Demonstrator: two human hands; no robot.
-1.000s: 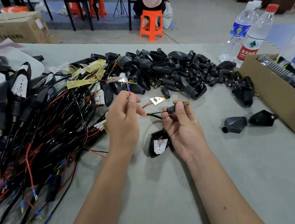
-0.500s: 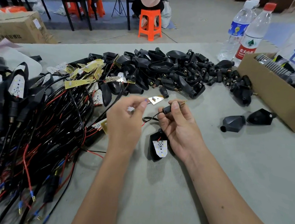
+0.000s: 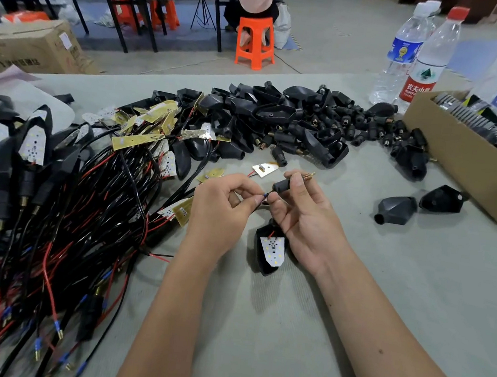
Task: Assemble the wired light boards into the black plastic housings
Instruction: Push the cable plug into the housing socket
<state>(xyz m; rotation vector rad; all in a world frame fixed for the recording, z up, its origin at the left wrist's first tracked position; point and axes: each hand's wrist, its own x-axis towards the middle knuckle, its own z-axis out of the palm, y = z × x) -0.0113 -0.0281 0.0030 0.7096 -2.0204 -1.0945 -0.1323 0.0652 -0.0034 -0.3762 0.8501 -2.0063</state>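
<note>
a person's two bare forearms reached in from six o'clock over a grey table. the left hand pinched the blue-tipped wire ends between thumb and forefinger. the right hand pinched a small black stem with a brass threaded tip, thumb on top, other fingers curled under. the wire ends sat just at the stem's near opening, so the step in hand looked like threading the wires through it.

below the hands, toward six o'clock, a housing lay on the table with a white board already seated inside, a red wire rising from it toward the hands. this unit looked partly done: board in, stem not yet on.

at nine o'clock lay a large heap of finished units, boards in housings, with red and black leads trailing toward seven o'clock. at eleven o'clock, loose boards waited with their wires. at twelve o'clock sat a pile of empty housings and stems. two more housings lay apart at three o'clock. judging by the piles, much was done and much remained.

at two o'clock stood an open cardboard box; it held stacked grey pieces and dark bagged items, too blurred to name. behind it stood two water bottles, clear, fill level hard to tell. a closed carton sat on the floor at ten o'clock.
</note>
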